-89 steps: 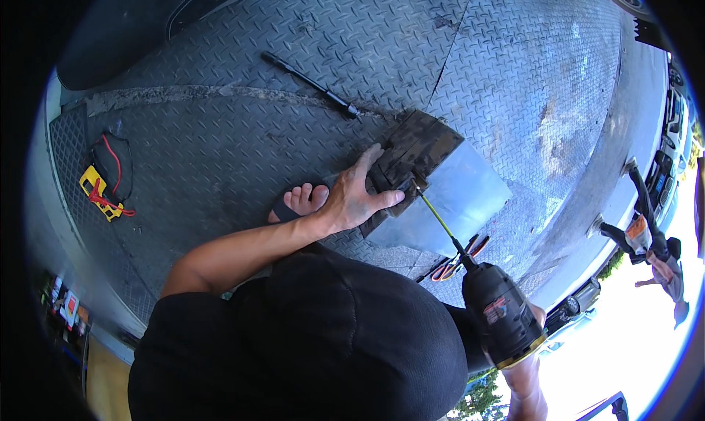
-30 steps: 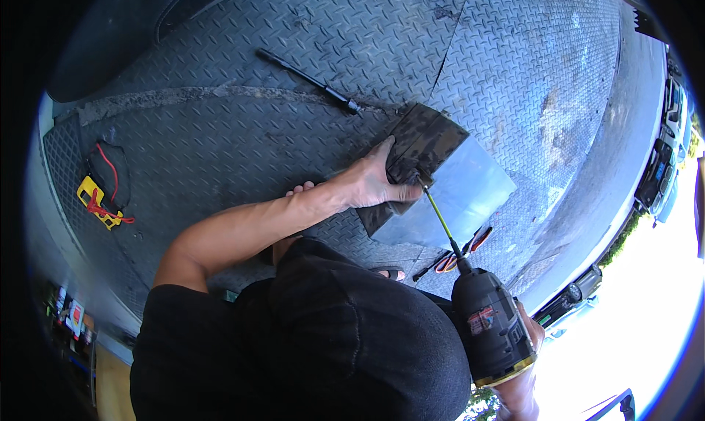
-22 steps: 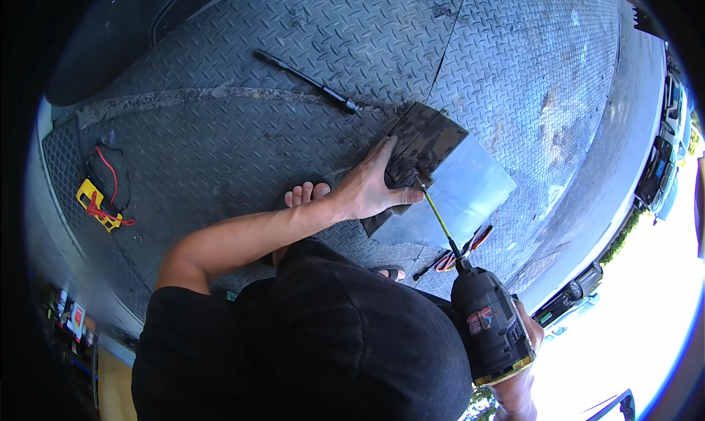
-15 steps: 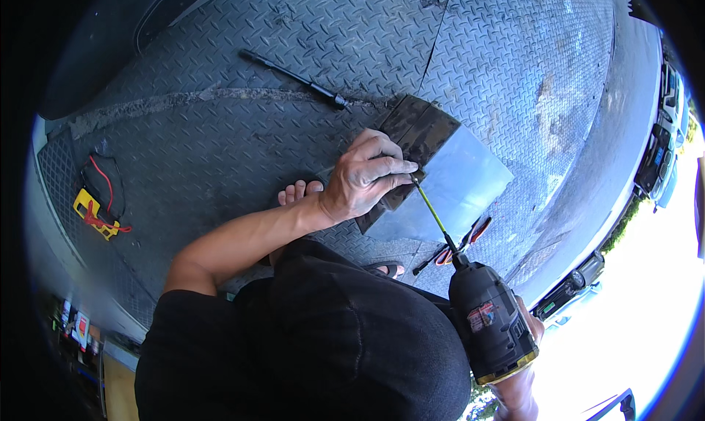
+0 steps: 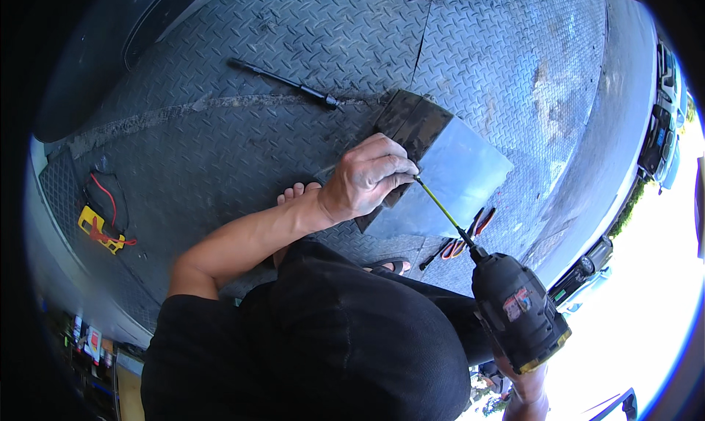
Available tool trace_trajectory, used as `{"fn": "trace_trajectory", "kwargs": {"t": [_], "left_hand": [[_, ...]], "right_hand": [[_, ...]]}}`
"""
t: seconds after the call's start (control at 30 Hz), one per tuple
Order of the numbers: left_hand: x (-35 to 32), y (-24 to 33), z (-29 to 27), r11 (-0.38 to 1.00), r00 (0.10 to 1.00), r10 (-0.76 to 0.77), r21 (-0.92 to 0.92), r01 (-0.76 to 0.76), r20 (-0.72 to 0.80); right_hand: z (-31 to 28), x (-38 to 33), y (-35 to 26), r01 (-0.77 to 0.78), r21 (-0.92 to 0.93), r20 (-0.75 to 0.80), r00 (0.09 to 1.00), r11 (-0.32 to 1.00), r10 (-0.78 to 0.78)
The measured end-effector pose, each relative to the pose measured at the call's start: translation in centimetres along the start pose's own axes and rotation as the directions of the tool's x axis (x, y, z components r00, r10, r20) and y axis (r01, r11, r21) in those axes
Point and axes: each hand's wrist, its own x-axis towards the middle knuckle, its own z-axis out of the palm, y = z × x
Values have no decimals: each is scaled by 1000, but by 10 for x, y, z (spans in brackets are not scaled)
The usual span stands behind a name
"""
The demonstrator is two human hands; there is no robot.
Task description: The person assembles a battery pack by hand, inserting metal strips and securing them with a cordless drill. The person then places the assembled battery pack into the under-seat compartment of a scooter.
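My right hand, partly hidden behind the tool, grips a black cordless impact driver. From its chuck a long yellow-green bit runs up to the fingertips of my left hand. Those fingers are pinched at the bit's tip; whatever small thing they hold is hidden. Below them lies an angular metal piece, with a smooth grey face and a dark, blotchy side. My left hand is over the border between the two.
Orange-handled pliers lie beside the metal piece. A black rod-like tool rests farther off on the tread-plate floor. At the left sits a yellow meter-like device with red leads. My bare toes and a sandaled foot are close by.
The impact driver has shifted right and slightly nearer to me, its bit tip still at my left fingertips. My left hand keeps its pinch. The view has turned a little.
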Motion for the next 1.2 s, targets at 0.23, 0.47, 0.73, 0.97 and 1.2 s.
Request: {"fn": "trace_trajectory", "kwargs": {"t": [0.23, 0.47, 0.73, 0.97, 1.2], "left_hand": [[-21, 1, 6, 940, 941, -302, 115, 321, -153], [-43, -11, 11, 595, 594, -804, 34, 803, 36], [-35, -17, 0, 615, 613, -788, 45, 787, 58], [-35, -19, -1, 665, 665, -746, 78, 742, 41], [-49, -20, 7, 637, 636, -771, 0, 771, 19]], "right_hand": [[10, 1, 11, 130, -208, -23, 990, 969, -138], [18, -6, 24, 170, -277, 21, 985, 946, -170], [26, -5, 11, 122, -261, -4, 992, 958, -127], [20, 1, 13, 142, -350, -12, 988, 926, -156], [11, -11, 8, 136, -360, 48, 991, 923, -128]]}}
